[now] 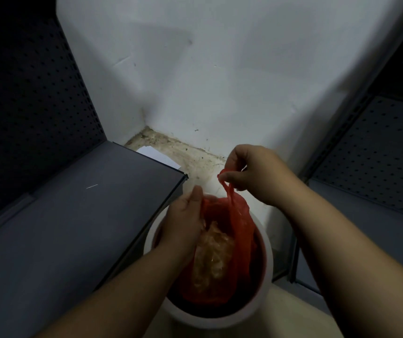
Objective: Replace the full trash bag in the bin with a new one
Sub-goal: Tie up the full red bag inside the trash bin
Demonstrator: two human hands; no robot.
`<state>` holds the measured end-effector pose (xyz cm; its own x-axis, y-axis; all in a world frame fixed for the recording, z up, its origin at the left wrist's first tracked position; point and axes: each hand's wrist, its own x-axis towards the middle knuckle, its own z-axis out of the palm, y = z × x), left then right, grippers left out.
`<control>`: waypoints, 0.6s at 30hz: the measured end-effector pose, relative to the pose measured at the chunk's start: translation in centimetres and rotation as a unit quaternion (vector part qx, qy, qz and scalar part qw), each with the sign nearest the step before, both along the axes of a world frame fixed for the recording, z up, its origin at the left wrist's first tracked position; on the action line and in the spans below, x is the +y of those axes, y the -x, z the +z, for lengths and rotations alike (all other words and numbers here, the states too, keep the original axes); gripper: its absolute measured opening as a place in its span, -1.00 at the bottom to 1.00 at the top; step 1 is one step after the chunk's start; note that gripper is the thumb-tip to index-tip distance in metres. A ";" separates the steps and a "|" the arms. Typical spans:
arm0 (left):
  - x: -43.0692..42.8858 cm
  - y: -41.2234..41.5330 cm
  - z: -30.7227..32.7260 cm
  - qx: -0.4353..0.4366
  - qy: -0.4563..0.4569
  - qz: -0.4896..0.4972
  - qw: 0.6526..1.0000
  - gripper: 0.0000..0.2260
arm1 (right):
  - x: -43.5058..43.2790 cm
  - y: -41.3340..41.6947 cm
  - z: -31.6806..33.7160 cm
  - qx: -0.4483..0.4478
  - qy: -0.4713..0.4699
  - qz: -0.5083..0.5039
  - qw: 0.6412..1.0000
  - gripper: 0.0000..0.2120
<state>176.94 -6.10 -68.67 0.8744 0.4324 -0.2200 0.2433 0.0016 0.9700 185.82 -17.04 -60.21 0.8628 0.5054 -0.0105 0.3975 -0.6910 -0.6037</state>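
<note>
A round white bin (265,284) stands on the floor below me, lined with a red plastic trash bag (240,228). Crumpled pale yellowish waste (214,254) lies inside the bag. My right hand (254,174) is above the bin's far rim and pinches one red handle loop, pulled up taut. My left hand (186,220) reaches into the bin's left side, with its fingers curled on the bag's other edge; the fingertips are hidden by the plastic.
A dark grey shelf (73,215) with a perforated back panel runs along the left, its corner close to the bin. Another perforated shelf unit (376,152) stands on the right. A white wall (207,69) is behind, with dirty floor and white paper (156,154) at its base.
</note>
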 end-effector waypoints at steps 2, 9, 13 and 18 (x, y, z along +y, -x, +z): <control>-0.3 -0.2 0.1 0.002 0.026 -0.030 0.999 -0.39 | 0.5 -0.1 -0.3 0.002 -0.005 0.013 1.000 -0.76; -1.1 -0.9 0.6 0.029 0.132 -0.123 0.983 -0.15 | 2.2 -0.1 -0.8 0.009 -0.038 0.076 0.996 -0.94; -0.8 -0.9 1.4 0.011 0.155 -0.108 0.982 -0.10 | 1.4 0.1 -1.2 -0.051 -0.060 0.055 0.995 -0.94; -0.4 -1.7 0.7 -0.004 0.180 -0.094 0.979 -0.15 | -0.7 1.1 -3.2 -0.072 0.080 0.096 0.990 -0.74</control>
